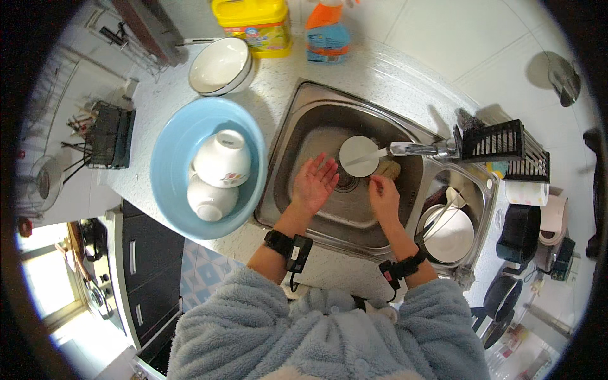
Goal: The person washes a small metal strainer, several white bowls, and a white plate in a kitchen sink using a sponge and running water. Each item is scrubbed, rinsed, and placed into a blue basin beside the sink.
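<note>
Under the stream from the metal faucet [413, 149], a small white dish [356, 166] is gripped at its lower right edge by my right hand [384, 192]. My left hand [314, 183] is just left of the dish, palm up, fingers spread, holding nothing. Both hands are over the large basin of the steel sink [304, 137]. A yellowish sponge or scrubber [390, 169] lies beside the dish, near the drain. Left of the sink, a light blue plastic basin [164, 166] holds white bowls [223, 164], turned upside down.
Plates [449, 235] and utensils fill the small right sink compartment. A black rack [494, 142] stands behind it. White enamel-like bowls [221, 65], a yellow tub [251, 28] and a spray bottle [327, 35] stand at the counter's back. Pans [502, 297] are at the right.
</note>
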Available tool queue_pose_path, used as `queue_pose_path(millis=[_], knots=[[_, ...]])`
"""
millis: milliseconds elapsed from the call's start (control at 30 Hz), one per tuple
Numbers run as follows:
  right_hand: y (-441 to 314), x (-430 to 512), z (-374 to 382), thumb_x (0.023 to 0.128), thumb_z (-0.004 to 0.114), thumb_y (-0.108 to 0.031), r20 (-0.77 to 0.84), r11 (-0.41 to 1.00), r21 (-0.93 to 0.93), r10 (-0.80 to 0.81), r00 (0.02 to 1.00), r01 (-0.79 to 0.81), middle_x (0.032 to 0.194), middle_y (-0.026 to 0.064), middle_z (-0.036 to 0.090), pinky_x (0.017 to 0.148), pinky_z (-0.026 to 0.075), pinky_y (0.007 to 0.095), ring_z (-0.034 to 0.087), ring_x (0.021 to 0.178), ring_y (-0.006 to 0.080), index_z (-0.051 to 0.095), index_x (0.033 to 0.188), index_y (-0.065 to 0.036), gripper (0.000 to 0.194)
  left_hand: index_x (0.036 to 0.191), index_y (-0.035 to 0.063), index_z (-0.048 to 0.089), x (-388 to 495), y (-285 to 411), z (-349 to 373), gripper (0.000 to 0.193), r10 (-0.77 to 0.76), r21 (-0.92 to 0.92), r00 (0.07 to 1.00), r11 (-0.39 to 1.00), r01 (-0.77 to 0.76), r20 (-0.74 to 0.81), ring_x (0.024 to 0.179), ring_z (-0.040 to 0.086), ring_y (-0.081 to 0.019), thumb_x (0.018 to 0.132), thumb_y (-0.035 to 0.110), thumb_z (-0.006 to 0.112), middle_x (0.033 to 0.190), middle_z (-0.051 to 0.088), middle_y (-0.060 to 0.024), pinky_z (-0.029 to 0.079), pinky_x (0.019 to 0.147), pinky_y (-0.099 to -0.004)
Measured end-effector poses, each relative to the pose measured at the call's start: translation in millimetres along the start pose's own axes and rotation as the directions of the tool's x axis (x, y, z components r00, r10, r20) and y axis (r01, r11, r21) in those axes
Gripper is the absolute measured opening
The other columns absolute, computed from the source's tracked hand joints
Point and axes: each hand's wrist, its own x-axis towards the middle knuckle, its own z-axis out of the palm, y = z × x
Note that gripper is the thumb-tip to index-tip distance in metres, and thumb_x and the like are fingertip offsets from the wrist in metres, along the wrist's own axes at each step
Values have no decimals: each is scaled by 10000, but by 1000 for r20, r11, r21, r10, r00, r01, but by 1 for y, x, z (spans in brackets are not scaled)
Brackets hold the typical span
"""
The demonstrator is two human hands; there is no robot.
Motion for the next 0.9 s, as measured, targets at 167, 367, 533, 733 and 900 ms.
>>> queue_pose_path(millis=[167,367,533,733,900], knots=[[86,31,38,847,587,-242,-103,949,-308,-107,989,70,898,181,593,686,486,406,605,830,298,591,1046,-15,302,1153,88,512,21,-27,-23,303,-114,172,993,978,120,-40,986,544,-217,917,276,488,1067,562,-85,449,883,-370],[105,85,74,827,571,-254,229,738,-413,652,723,-534,1221,197,524,881,434,451,527,1074,373,510,1209,-61,432,1187,94,484,28,-38,-60,335,-139,209,972,961,178,-191,982,539,-212,901,263,526,1073,561,-81,438,887,-370],[119,64,77,813,552,-361,273,844,-401,480,834,-355,933,205,645,713,491,436,635,842,335,587,1087,0,454,1277,95,394,45,-45,-80,529,-34,366,962,921,135,-269,1071,486,-213,853,337,598,1186,503,-94,411,905,-400],[110,32,62,781,584,-362,558,912,-70,371,742,-404,801,235,626,771,451,439,607,838,369,611,969,45,449,1382,138,213,46,-50,-68,752,42,500,975,863,74,-217,1125,440,-282,805,393,623,1301,383,-113,394,906,-434],[102,17,55,771,629,-297,155,912,-74,410,899,-404,1095,228,554,877,427,438,517,1078,377,566,1104,-12,443,1365,184,239,37,-41,-59,681,1,475,981,875,93,-193,1153,425,-294,826,430,575,1340,350,-116,418,875,-447]])
